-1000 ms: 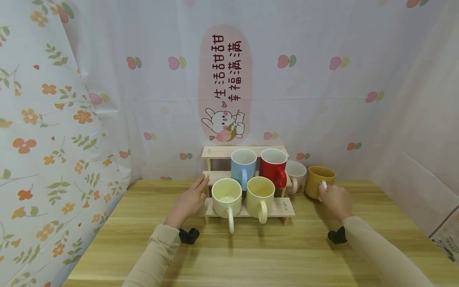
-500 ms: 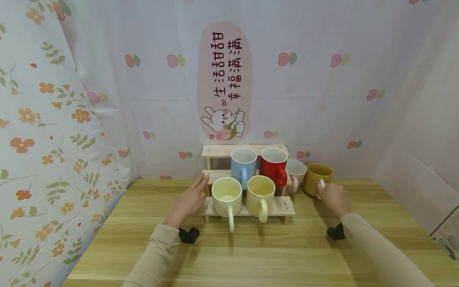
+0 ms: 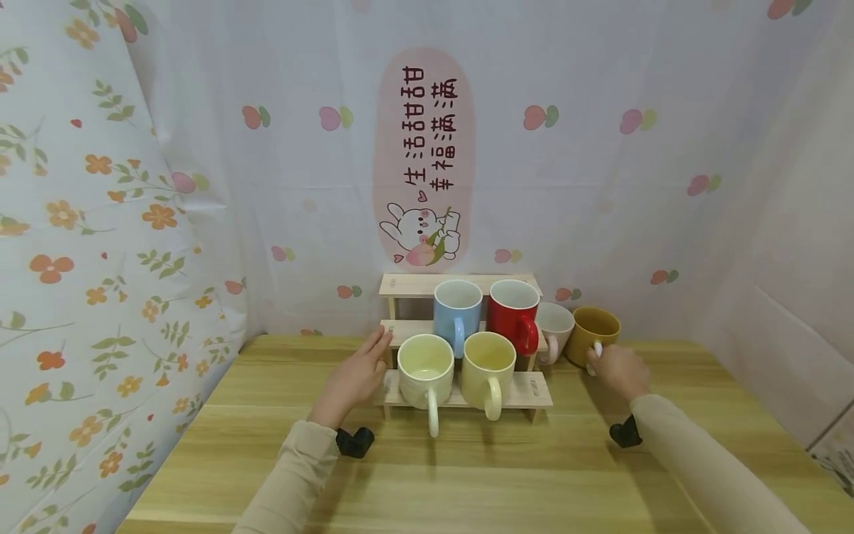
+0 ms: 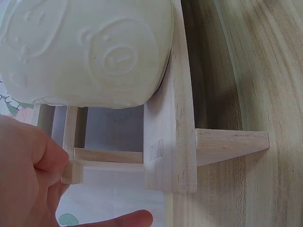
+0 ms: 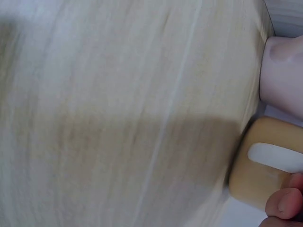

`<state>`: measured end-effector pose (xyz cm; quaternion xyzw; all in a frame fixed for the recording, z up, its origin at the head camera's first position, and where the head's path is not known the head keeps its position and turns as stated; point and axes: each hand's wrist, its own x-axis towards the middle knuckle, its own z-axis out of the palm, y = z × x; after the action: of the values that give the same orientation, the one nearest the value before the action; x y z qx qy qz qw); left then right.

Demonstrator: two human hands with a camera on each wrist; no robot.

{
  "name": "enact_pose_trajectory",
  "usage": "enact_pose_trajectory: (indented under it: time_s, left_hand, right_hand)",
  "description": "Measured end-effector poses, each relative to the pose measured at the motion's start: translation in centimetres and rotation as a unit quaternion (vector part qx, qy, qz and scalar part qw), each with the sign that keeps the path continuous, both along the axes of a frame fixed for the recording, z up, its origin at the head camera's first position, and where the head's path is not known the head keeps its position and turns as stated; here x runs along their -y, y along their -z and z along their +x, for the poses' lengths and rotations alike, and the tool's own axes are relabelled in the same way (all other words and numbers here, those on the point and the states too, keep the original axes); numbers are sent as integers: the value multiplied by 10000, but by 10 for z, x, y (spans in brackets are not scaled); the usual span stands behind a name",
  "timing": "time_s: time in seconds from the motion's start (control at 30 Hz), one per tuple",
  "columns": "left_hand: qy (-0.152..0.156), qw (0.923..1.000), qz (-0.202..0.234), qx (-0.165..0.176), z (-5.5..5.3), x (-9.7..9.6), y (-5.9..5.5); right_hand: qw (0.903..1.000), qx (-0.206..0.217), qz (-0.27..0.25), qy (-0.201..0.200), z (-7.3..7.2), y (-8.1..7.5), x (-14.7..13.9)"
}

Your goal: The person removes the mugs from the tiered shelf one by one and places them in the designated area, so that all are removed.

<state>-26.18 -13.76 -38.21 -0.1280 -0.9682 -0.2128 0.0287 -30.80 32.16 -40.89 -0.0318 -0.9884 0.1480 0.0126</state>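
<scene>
In the head view, my right hand grips the white handle of a mustard mug on the table at the right. In the right wrist view, fingertips press close by that handle. A pale pink mug stands just left of it. My left hand touches the left end of the middle tier of a wooden step rack, its index finger straight and its thumb apart from the wood. The rack's lower tier bears a pale green mug and a yellow mug.
A blue mug and a red mug stand on the rack's middle tier. Behind the rack hangs a printed cloth, and a flowered cloth drapes along the left. Wooden tabletop stretches in front of the rack.
My right hand has slid the mustard mug slightly left, closer to the pale pink mug. The left hand stays at the rack. The head view has shifted a little.
</scene>
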Motion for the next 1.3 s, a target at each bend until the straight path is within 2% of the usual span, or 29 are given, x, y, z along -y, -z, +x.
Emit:
enact_pose_trajectory:
  time_s: [0.3, 0.47, 0.6, 0.87, 1.07, 1.3]
  left_hand:
    - [11, 10000, 21, -32, 2, -1, 4]
    - [26, 10000, 35, -10, 3, -2, 6]
    - [41, 10000, 42, -19, 2, -2, 8]
    - [70, 9999, 22, -103, -1, -3, 5]
    - [62, 9999, 7, -124, -3, -1, 3]
    - [91, 10000, 16, -5, -1, 0, 1]
  right_hand:
    - [9992, 19, 103, -389, 0, 3, 0]
    - [9992, 235, 66, -320, -3, 4, 0]
    - [9982, 508, 73, -311, -3, -2, -2]
    - [9936, 1019, 184, -447, 2, -22, -9]
    - [9939, 921, 318, -516, 1, -33, -12]
    - [9950, 387, 524, -762, 1, -40, -10]
